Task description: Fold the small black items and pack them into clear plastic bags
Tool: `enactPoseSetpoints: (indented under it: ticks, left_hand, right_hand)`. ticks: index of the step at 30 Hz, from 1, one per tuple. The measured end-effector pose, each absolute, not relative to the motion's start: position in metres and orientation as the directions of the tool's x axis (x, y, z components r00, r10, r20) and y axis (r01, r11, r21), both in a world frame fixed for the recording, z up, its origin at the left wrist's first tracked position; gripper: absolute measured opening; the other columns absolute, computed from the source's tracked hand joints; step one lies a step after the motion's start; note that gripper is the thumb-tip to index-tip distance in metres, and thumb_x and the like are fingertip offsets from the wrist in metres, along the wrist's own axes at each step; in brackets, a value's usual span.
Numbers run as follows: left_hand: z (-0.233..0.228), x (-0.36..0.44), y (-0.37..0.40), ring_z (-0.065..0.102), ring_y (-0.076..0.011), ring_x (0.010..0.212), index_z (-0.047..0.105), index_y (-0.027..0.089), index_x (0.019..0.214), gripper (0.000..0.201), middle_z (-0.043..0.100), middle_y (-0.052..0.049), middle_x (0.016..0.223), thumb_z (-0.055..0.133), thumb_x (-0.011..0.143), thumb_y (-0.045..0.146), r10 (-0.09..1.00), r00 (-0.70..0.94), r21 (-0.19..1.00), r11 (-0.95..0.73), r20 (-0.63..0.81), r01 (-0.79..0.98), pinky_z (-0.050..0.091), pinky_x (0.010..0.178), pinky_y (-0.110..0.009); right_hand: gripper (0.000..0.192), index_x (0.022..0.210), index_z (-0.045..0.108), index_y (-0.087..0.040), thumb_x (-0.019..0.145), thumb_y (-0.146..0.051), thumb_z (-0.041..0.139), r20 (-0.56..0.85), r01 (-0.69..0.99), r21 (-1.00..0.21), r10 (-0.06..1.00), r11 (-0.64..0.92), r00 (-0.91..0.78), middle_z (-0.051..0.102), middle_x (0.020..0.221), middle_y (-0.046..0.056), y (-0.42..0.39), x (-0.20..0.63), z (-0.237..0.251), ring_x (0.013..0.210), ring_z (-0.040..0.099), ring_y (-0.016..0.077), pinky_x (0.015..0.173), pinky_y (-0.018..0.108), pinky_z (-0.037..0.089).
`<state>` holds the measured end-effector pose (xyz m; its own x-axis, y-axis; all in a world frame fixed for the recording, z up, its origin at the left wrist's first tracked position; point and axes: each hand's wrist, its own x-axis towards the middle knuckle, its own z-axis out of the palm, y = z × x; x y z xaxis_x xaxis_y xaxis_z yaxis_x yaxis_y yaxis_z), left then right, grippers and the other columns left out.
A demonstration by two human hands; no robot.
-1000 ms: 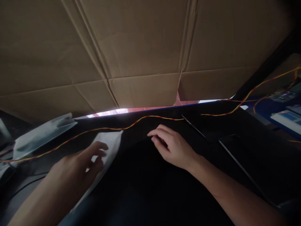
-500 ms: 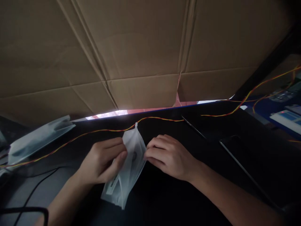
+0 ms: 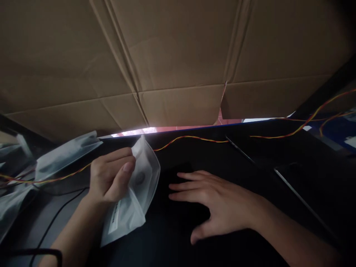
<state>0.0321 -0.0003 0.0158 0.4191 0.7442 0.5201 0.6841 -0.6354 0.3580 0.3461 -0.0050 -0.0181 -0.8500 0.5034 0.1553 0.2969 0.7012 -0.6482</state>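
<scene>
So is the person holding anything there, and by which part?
Yes: the left hand pinches a translucent white plastic pouch near its upper left edge. The right hand lies open and flat on the black surface, holding nothing.

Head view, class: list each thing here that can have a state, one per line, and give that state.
Left hand: closed, pinching the white pouch near its top.
White pouch: held up, hanging tilted; sealed or not, cannot tell.
Right hand: open, fingers spread flat on the dark surface, holding nothing.
Twisted wire: slack, lying along the surface.
Spare pouches: lying flat at left.
Cardboard sheet: creased, standing behind.
</scene>
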Motion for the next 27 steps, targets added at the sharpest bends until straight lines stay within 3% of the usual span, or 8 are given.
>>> enactPoseSetpoints:
  ticks: [2, 7, 11, 14, 17, 20, 24, 27]
  left_hand:
    - [0.014, 0.029, 0.005, 0.043, -0.017, 0.059, 0.04, 0.023, 0.063, 0.052, 0.043, -0.002, 0.067, 0.031, 0.113, 0.034, 0.724, 0.445, 0.35, -0.662, 0.526, 0.663, 0.033, 0.056, -0.039]
    - [0.009, 0.036, 0.016, 0.043, -0.0159, 0.055, 0.043, 0.024, 0.065, 0.042, 0.042, 0.0, 0.066, 0.041, 0.106, 0.019, 0.667, 0.583, 0.315, -0.739, 0.464, 0.595, 0.032, 0.054, -0.036]
    - [0.003, 0.05, 0.015, 0.045, -0.0153, 0.055, 0.047, 0.023, 0.068, 0.039, 0.045, 0.001, 0.068, 0.04, 0.106, 0.017, 0.66, 0.615, 0.341, -0.75, 0.431, 0.566, 0.035, 0.053, -0.033]
    - [-0.004, 0.062, 0.01, 0.047, -0.0154, 0.056, 0.049, 0.023, 0.07, 0.038, 0.049, 0.0, 0.07, 0.041, 0.107, 0.021, 0.67, 0.609, 0.386, -0.742, 0.424, 0.548, 0.038, 0.053, -0.032]
    - [-0.012, 0.071, 0.005, 0.054, -0.0176, 0.063, 0.052, 0.022, 0.074, 0.042, 0.056, -0.003, 0.077, 0.035, 0.112, 0.029, 0.689, 0.557, 0.446, -0.725, 0.464, 0.525, 0.043, 0.057, -0.032]
    - [-0.017, 0.077, 0.001, 0.051, -0.0181, 0.065, 0.048, 0.023, 0.075, 0.049, 0.051, -0.002, 0.076, 0.025, 0.116, 0.035, 0.726, 0.457, 0.515, -0.687, 0.514, 0.514, 0.041, 0.059, -0.033]
    - [-0.018, 0.085, -0.005, 0.045, -0.0185, 0.065, 0.04, 0.024, 0.072, 0.053, 0.042, 0.0, 0.073, 0.02, 0.118, 0.042, 0.754, 0.389, 0.581, -0.656, 0.529, 0.482, 0.036, 0.061, -0.036]
    - [-0.017, 0.091, -0.008, 0.049, -0.0206, 0.071, 0.045, 0.023, 0.073, 0.056, 0.048, -0.002, 0.073, 0.024, 0.118, 0.048, 0.716, 0.471, 0.595, -0.694, 0.514, 0.405, 0.039, 0.069, -0.038]
  right_hand:
    - [0.077, 0.16, 0.057, -0.032, 0.091, -0.046, 0.089, 0.146, 0.324, -0.577, 0.485, 0.75, -0.862, 0.058, 0.166, 0.007, -0.006, 0.343, -0.026, 0.162, 0.042, 0.0334, 0.128, 0.056, 0.039]
    - [0.058, 0.147, 0.069, -0.024, 0.093, -0.003, 0.07, 0.267, 0.355, -0.447, 0.502, 0.821, -0.823, 0.072, 0.15, 0.005, -0.001, 0.337, -0.032, 0.144, 0.065, 0.0313, 0.109, 0.051, 0.059]
    - [0.057, 0.139, 0.072, -0.024, 0.086, -0.004, 0.071, 0.484, 0.36, -0.579, 0.663, 0.732, -0.571, 0.08, 0.137, 0.002, 0.003, 0.344, -0.023, 0.122, 0.079, 0.0235, 0.103, 0.04, 0.062]
    - [0.054, 0.141, 0.07, -0.025, 0.09, -0.005, 0.068, 0.624, 0.322, -0.637, 0.713, 0.701, -0.32, 0.08, 0.138, 0.002, 0.001, 0.346, -0.017, 0.125, 0.077, 0.0204, 0.109, 0.037, 0.059]
    - [0.051, 0.144, 0.067, -0.022, 0.095, -0.008, 0.065, 0.666, 0.329, -0.489, 0.59, 0.808, -0.456, 0.077, 0.144, 0.005, -0.005, 0.34, -0.017, 0.129, 0.073, 0.024, 0.108, 0.043, 0.057]
    - [0.037, 0.136, 0.072, -0.018, 0.1, -0.017, 0.067, 0.537, 0.347, -0.326, 0.474, 0.88, -0.698, 0.08, 0.135, 0.007, -0.009, 0.33, -0.021, 0.12, 0.072, 0.0289, 0.099, 0.048, 0.056]
    - [0.028, 0.123, 0.078, -0.021, 0.096, -0.026, 0.077, 0.313, 0.382, -0.308, 0.472, 0.871, -0.825, 0.08, 0.113, 0.005, -0.013, 0.324, -0.023, 0.107, 0.068, 0.0285, 0.096, 0.048, 0.054]
    - [0.036, 0.126, 0.075, -0.021, 0.092, -0.029, 0.08, 0.301, 0.337, -0.348, 0.444, 0.875, -0.844, 0.075, 0.125, 0.007, -0.017, 0.325, -0.024, 0.12, 0.062, 0.0296, 0.107, 0.047, 0.05]
